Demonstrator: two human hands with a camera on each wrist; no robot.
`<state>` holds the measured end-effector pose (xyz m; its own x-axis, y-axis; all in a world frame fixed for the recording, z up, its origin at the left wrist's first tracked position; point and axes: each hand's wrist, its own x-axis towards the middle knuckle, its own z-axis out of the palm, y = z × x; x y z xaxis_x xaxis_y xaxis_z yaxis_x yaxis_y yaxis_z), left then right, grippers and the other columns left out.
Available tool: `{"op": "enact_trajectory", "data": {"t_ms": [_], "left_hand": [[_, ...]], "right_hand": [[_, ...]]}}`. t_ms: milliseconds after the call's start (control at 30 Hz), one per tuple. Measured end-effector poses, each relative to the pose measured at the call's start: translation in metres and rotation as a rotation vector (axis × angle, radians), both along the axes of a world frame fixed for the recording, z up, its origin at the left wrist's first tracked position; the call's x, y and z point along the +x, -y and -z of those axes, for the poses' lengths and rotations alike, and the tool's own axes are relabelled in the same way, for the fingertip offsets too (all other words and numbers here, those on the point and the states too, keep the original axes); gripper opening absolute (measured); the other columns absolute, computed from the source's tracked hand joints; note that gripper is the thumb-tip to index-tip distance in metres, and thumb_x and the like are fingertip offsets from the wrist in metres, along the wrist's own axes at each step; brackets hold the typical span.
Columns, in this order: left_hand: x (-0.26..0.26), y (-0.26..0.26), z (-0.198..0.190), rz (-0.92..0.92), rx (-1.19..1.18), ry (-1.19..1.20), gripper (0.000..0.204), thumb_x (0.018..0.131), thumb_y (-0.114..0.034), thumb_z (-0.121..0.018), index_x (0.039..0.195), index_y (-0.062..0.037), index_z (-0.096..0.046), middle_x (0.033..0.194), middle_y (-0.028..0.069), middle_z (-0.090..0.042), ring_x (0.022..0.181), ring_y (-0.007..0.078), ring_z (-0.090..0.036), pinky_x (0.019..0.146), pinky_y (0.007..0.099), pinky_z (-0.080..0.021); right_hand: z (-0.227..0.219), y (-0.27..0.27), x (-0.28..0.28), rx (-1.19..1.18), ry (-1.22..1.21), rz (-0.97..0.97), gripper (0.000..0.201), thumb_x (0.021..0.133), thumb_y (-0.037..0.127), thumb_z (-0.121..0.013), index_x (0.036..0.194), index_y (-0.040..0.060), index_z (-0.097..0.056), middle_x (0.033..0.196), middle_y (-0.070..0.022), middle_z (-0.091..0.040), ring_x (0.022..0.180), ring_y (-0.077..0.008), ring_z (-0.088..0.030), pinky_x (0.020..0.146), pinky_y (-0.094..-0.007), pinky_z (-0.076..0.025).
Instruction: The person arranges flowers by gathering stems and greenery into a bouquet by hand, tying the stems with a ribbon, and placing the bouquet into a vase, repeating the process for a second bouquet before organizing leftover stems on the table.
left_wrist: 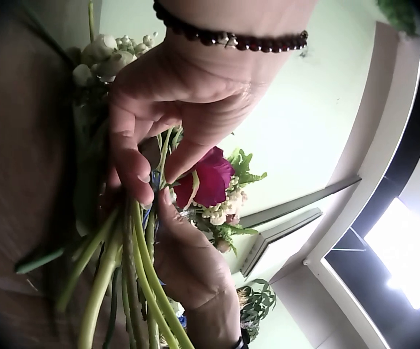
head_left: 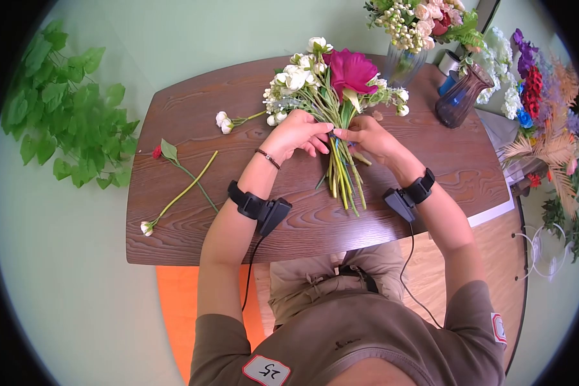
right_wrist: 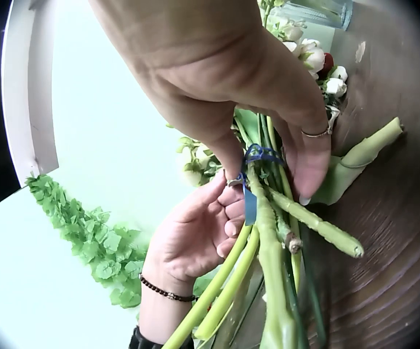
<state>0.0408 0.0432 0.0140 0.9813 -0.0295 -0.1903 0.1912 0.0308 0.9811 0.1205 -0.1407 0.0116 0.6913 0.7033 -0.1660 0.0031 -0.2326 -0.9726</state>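
Note:
A bouquet with a magenta bloom (head_left: 350, 72) and white flowers (head_left: 296, 78) lies on the table, its green stems (head_left: 344, 177) toward the person. A thin blue ribbon (right_wrist: 264, 154) circles these stems. My left hand (head_left: 299, 135) (left_wrist: 174, 109) is at the left of the binding, fingers curled, pinching at the ribbon beside the stems; its exact fingertip contact is partly hidden. From the other side, my right hand (head_left: 374, 139) (right_wrist: 217, 80) holds the stems between thumb and fingers. Both thumbs meet at the ribbon.
On the table's left lie a white rose stem (head_left: 186, 190), a red bud (head_left: 157, 152) and a small white flower (head_left: 224, 122). A dark glass vase (head_left: 460, 96) and a clear vase with flowers (head_left: 404, 64) stand at the back right. Leafy greenery (head_left: 64, 109) hangs left.

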Motion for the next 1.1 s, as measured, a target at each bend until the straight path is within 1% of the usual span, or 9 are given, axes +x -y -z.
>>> {"op": "enact_trajectory", "data": {"t_ms": [300,433,567,600,733,833,900,1033,1100], "left_hand": [[-0.018,0.004,-0.033,0.078,0.105,0.071,0.031,0.085,-0.022,-0.065,0.091,0.0078,-0.058,0.085,0.0127,-0.064,0.065,0.0155,-0.065,0.045,0.021,-0.05],[-0.035,0.01,-0.054,0.139,0.133,0.182,0.028,0.088,-0.02,-0.061,0.101,0.0048,-0.058,0.09,0.0094,-0.064,0.07,0.013,-0.065,0.049,0.0192,-0.05],[-0.056,0.03,-0.074,0.11,0.219,0.309,0.025,0.088,-0.015,-0.06,0.104,0.0041,-0.056,0.092,0.0086,-0.063,0.072,0.0122,-0.064,0.051,0.0198,-0.049],[-0.061,0.036,-0.077,0.053,0.236,0.357,0.025,0.088,-0.014,-0.061,0.104,0.0044,-0.056,0.092,0.0084,-0.063,0.072,0.0121,-0.064,0.051,0.0201,-0.049],[-0.083,0.058,-0.088,-0.056,0.51,0.419,0.026,0.085,-0.011,-0.063,0.103,0.0051,-0.054,0.091,0.0086,-0.063,0.071,0.0108,-0.062,0.052,0.0201,-0.048],[-0.094,0.077,-0.092,-0.083,0.646,0.464,0.025,0.084,-0.012,-0.066,0.1,0.0058,-0.057,0.08,0.0065,-0.064,0.067,0.0102,-0.061,0.054,0.0217,-0.047],[-0.096,0.085,-0.082,-0.119,0.706,0.498,0.027,0.083,-0.02,-0.066,0.095,0.0037,-0.059,0.075,0.0074,-0.065,0.061,0.014,-0.062,0.053,0.0258,-0.048],[-0.103,0.1,-0.088,-0.076,0.784,0.375,0.026,0.082,-0.013,-0.067,0.102,0.0025,-0.06,0.082,0.0061,-0.066,0.07,0.0099,-0.062,0.061,0.0241,-0.049],[-0.097,0.095,-0.077,-0.017,0.573,0.516,0.027,0.082,-0.013,-0.067,0.103,0.0032,-0.06,0.083,0.0063,-0.067,0.07,0.0107,-0.063,0.061,0.0247,-0.049]], "right_hand": [[-0.017,0.008,-0.02,0.089,-0.021,0.056,0.037,0.081,0.011,-0.069,0.109,-0.0065,-0.052,0.089,-0.0094,-0.061,0.079,-0.0153,-0.057,0.069,-0.0288,-0.047],[-0.038,0.017,-0.031,0.189,0.156,-0.111,0.049,0.083,0.005,-0.063,0.124,-0.0086,-0.041,0.11,-0.016,-0.059,0.102,-0.0196,-0.056,0.087,-0.0312,-0.044],[-0.054,0.027,-0.039,0.194,0.219,-0.105,0.05,0.083,0.002,-0.061,0.127,-0.0063,-0.038,0.109,-0.0145,-0.059,0.099,-0.0166,-0.054,0.083,-0.0288,-0.044],[-0.06,0.028,-0.049,0.309,0.217,-0.056,0.029,0.08,0.003,-0.061,0.107,-0.0066,-0.056,0.094,-0.0092,-0.062,0.083,-0.0127,-0.052,0.076,-0.029,-0.044],[-0.068,0.037,-0.052,0.387,0.297,-0.036,0.027,0.078,0.002,-0.06,0.103,-0.0077,-0.055,0.09,-0.0095,-0.061,0.082,-0.0142,-0.052,0.076,-0.0296,-0.043],[-0.088,0.05,-0.061,0.107,0.278,-0.099,0.043,0.081,0.01,-0.063,0.118,-0.0048,-0.049,0.114,-0.0129,-0.057,0.107,-0.0176,-0.052,0.092,-0.0318,-0.042],[-0.078,0.05,-0.062,0.282,0.32,0.018,0.036,0.071,0.007,-0.06,0.102,-0.0086,-0.053,0.088,-0.011,-0.06,0.083,-0.0161,-0.054,0.074,-0.0312,-0.044],[-0.094,0.061,-0.075,0.47,0.464,0.106,0.044,0.071,0.01,-0.066,0.109,-0.0077,-0.053,0.105,-0.0145,-0.061,0.099,-0.0193,-0.056,0.087,-0.032,-0.044],[-0.092,0.077,-0.068,0.433,0.461,0.08,0.046,0.072,0.009,-0.067,0.113,-0.0072,-0.052,0.114,-0.0151,-0.059,0.107,-0.0203,-0.055,0.094,-0.0318,-0.042]]}}
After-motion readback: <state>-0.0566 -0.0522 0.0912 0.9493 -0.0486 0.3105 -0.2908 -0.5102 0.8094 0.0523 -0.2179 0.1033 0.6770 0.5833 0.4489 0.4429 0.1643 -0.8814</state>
